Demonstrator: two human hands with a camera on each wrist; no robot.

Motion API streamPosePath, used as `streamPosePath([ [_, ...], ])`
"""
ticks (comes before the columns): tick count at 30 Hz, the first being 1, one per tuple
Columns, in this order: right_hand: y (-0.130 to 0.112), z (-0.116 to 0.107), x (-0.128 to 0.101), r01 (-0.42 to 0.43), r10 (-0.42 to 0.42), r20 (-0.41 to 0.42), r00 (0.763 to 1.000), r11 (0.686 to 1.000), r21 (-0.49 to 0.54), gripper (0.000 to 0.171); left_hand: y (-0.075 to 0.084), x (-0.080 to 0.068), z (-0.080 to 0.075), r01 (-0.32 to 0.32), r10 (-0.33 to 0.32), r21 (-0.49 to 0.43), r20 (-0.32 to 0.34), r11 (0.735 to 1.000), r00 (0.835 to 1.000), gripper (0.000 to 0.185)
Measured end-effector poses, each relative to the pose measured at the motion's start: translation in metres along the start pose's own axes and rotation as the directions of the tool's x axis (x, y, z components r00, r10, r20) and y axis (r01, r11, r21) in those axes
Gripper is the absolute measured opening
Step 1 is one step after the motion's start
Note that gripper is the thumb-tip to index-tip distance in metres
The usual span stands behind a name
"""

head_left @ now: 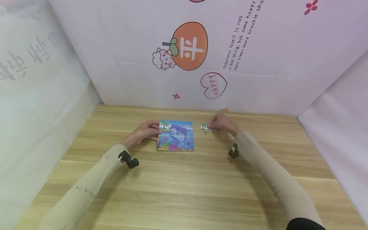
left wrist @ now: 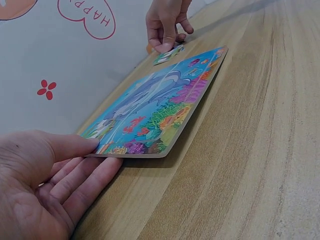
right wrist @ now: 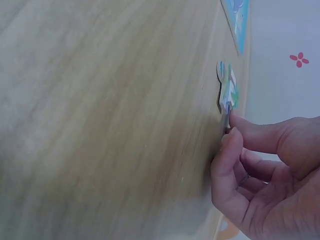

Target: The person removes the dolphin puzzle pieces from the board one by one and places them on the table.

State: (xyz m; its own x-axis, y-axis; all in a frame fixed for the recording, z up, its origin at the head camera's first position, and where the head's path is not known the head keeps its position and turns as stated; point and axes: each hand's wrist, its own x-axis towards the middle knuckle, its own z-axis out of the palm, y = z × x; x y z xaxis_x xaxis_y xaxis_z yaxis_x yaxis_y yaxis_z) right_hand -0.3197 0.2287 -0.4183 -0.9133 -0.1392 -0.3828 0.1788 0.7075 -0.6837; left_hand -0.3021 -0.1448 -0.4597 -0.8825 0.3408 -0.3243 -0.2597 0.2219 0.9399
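A square picture board [head_left: 176, 135] printed with a purple dolphin, coral and a palm tree lies at the far middle of the table. My left hand [head_left: 145, 130] grips its left edge, thumb on top and fingers underneath; in the left wrist view the near edge of the board [left wrist: 150, 112] is tilted up off the wood. To the right of the board, my right hand [head_left: 220, 123] pinches the edge of a small jigsaw puzzle piece [right wrist: 228, 90] between thumb and forefinger. A palm tree and a knobbed outline show on this piece, which sits low over the table.
The wood-grain table [head_left: 172, 185] ends at a pale printed cloth [head_left: 129, 64] standing close behind both hands. More white cloth [head_left: 37, 95] rises along the left side, and another sheet [head_left: 342, 95] along the right.
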Motion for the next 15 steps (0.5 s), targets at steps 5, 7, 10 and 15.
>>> streamPosePath([
  [5, 0.0036, -0.0012, 0.0030, -0.001, 0.000, -0.018, 1.000, 1.000, -0.003, 0.020, -0.0003, -0.0002, 0.0000, -0.002, 0.002, 0.011, 0.000, 1.000, 1.000, 0.065],
  [7, 0.0060, -0.0017, 0.0044, 0.004, -0.004, -0.025, 1.000, 1.000, -0.003, 0.023, -0.0001, -0.0002, -0.0002, -0.003, 0.003, 0.014, 0.001, 1.000, 1.000, 0.064],
  [10, 0.0082, -0.0026, 0.0057, 0.014, -0.014, -0.022, 1.000, 1.000, 0.008, 0.024, 0.0002, -0.0004, -0.0003, -0.005, 0.005, 0.018, 0.002, 1.000, 1.000, 0.064],
  [15, 0.0096, -0.0032, 0.0071, 0.009, -0.009, -0.007, 1.000, 0.999, 0.037, 0.024, -0.0013, 0.0008, -0.0003, -0.005, 0.005, 0.017, 0.004, 1.000, 1.000, 0.063],
])
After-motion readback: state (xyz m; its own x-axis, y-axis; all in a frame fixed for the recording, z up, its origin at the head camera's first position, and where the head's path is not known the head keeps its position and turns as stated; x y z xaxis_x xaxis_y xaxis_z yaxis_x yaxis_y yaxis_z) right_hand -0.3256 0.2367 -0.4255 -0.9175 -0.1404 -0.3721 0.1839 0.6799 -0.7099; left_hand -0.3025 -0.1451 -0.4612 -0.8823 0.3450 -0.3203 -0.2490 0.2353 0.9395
